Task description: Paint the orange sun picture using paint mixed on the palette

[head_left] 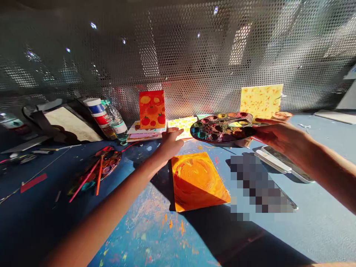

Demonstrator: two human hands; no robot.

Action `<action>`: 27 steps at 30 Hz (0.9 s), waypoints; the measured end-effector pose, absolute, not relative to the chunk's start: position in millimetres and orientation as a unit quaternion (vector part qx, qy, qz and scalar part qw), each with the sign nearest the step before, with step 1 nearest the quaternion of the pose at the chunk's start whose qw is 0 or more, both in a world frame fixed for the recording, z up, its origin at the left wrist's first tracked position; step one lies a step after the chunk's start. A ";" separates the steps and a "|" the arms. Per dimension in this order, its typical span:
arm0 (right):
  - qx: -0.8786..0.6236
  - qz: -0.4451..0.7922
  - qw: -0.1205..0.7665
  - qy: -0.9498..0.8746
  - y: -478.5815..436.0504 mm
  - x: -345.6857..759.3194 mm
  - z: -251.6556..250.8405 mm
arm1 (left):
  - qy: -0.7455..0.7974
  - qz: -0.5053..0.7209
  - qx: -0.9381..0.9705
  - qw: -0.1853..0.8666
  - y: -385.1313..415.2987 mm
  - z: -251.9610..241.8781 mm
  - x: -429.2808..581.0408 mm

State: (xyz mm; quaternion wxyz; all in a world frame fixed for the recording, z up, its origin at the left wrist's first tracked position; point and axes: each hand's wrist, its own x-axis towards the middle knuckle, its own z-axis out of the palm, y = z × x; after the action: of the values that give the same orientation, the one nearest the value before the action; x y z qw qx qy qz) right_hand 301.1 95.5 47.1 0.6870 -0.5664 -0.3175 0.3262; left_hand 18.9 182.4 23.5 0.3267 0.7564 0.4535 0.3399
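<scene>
My right hand [274, 134] grips the rim of a round paint palette [221, 128] with several wells of mixed colour, holding it in the air above the blue table [319, 222]. My left hand [170, 141] reaches forward, fingers spread, close to a flat yellow painting [182, 123] and a stack of small canvases [144, 134]. Below both hands an orange painted canvas [197, 181] lies flat on the table.
A red-orange canvas with fruit [152, 109] and a yellow canvas [260, 100] lean on the perforated metal wall. At left lie a second palette with brushes [97, 171], paint jars [97, 111] and a water bottle [116, 120]. A white tray [283, 163] lies at right.
</scene>
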 end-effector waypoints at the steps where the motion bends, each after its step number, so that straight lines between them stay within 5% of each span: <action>1: -0.574 0.336 0.692 -0.281 91.1 315.6 49.1 | 0.446 0.335 0.762 0.330 181.9 23.8 28.4; 9: -0.594 0.177 0.773 -0.136 63.5 410.7 48.6 | 0.402 0.263 0.828 0.290 173.9 12.7 55.5; 27: -0.603 0.078 0.779 -0.149 68.7 450.3 35.0 | 0.406 0.222 0.849 0.255 167.9 10.0 35.4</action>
State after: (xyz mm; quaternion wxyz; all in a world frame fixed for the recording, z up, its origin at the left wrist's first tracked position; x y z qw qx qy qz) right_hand 450.3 68.7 35.0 0.7794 -0.6034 -0.1492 0.0781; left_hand 35.4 167.9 10.0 0.2547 0.8493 0.4057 0.2217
